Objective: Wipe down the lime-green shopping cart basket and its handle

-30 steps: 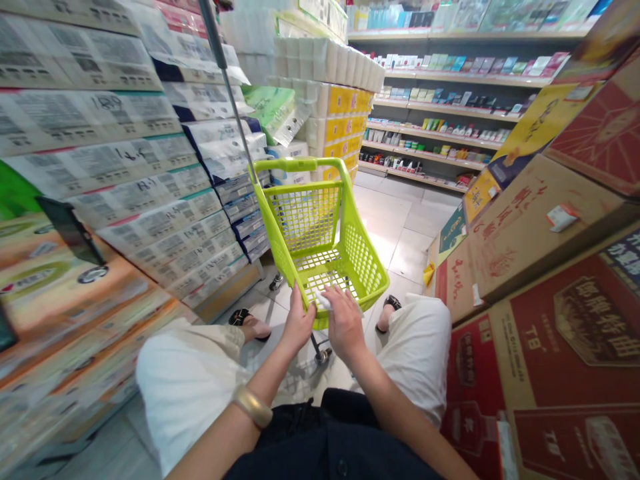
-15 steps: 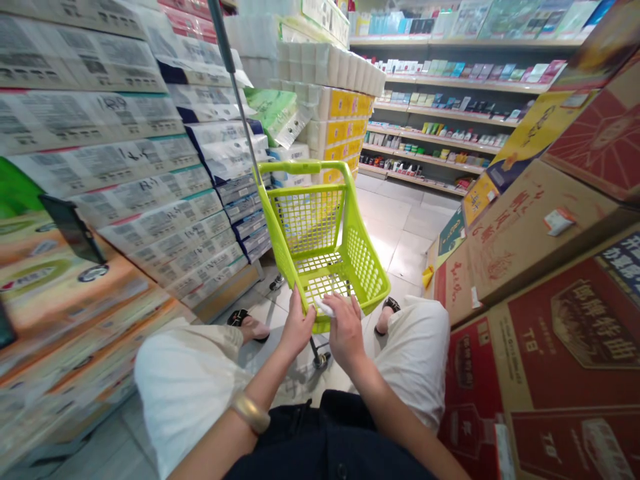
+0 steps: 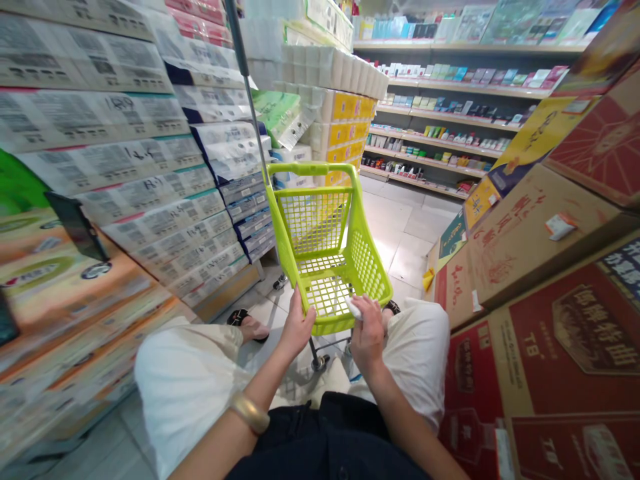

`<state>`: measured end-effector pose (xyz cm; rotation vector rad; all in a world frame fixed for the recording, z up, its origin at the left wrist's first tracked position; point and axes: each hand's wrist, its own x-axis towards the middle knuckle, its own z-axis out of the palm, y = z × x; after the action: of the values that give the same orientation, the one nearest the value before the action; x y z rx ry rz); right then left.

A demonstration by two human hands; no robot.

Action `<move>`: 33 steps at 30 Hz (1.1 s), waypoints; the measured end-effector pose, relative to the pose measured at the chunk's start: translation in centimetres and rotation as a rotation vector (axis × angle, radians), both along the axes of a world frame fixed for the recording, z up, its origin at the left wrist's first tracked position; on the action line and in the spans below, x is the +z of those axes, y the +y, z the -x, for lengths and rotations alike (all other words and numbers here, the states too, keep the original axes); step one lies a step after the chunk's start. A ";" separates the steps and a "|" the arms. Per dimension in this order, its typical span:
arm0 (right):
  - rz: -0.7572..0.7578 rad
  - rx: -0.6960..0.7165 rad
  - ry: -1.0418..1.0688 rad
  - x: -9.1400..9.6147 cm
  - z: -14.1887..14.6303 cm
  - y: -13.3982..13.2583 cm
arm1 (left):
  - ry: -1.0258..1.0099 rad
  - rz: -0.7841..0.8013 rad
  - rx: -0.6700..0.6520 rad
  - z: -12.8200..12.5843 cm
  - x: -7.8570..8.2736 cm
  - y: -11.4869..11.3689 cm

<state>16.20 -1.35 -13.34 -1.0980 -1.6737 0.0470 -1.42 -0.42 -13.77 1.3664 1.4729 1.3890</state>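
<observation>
A lime-green plastic shopping basket (image 3: 320, 263) on a wheeled frame stands between my knees, its lattice inside showing nothing in it. My left hand (image 3: 299, 327) is closed round the near left corner of its rim, thumb on top. On the near right part of the rim rests my right hand (image 3: 369, 330), fingers bent over a small white cloth or tissue (image 3: 354, 308) pressed against the edge. Most of the white piece is hidden under those fingers. A thin metal pole (image 3: 254, 113) with a dark grip rises at the basket's far left.
Stacked paper packs (image 3: 140, 160) line the left side, with a dark flat device (image 3: 77, 227) standing among them. Cardboard cartons (image 3: 535, 233) crowd the right. Shelves of small boxed goods (image 3: 450, 113) stand at the back, beyond a tiled floor (image 3: 395, 213).
My right hand has slid right along the near rim with the white piece, away from my left hand. The left hand keeps its hold; the basket sits slightly farther right in view.
</observation>
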 end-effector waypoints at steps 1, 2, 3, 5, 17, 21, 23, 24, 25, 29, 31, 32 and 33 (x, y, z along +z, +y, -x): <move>0.001 0.069 -0.030 0.0 1.1 -0.7 | -0.003 -0.001 -0.005 0.1 0.0 0.0; 0.005 0.134 -0.062 0.0 2.0 -1.2 | -0.005 0.000 -0.011 0.3 0.0 0.1; 0.008 0.190 -0.097 0.0 2.5 -1.5 | -0.006 0.002 -0.017 0.5 -0.1 0.1; -0.008 0.232 -0.145 0.0 2.3 -1.3 | -0.003 0.008 -0.033 0.9 -0.2 0.2; 0.013 -0.102 0.120 -0.6 -1.7 1.4 | 0.030 -0.028 -0.037 0.9 -0.4 0.2; -0.020 0.143 -0.055 -0.5 2.9 -1.3 | 0.034 -0.057 -0.038 1.1 -0.3 0.3; -0.027 0.237 -0.144 -0.5 3.5 -1.7 | 0.029 -0.053 -0.052 1.3 -0.4 0.4; -0.034 0.248 -0.171 -0.5 3.1 -1.5 | 0.028 -0.050 -0.060 1.5 -0.5 0.4; -0.042 0.231 -0.181 -0.6 2.4 -1.2 | 0.027 -0.046 -0.068 1.6 -0.6 0.4; -0.054 0.008 -0.063 -1.0 -2.7 1.4 | 0.038 -0.029 -0.067 1.8 -0.9 0.4; -0.017 -0.088 0.052 -1.2 -4.7 2.4 | 0.051 -0.030 -0.059 1.6 -0.9 0.3; 0.004 -0.122 0.111 -1.2 -5.1 2.7 | 0.058 -0.035 -0.053 1.4 -0.9 0.3; 0.023 -0.143 0.161 -1.2 -5.1 2.7 | 0.063 -0.042 -0.047 1.3 -0.8 0.3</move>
<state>21.26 1.35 -14.59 -1.1964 -1.4519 0.0615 -2.69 -0.10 -14.59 1.4738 1.4498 1.3652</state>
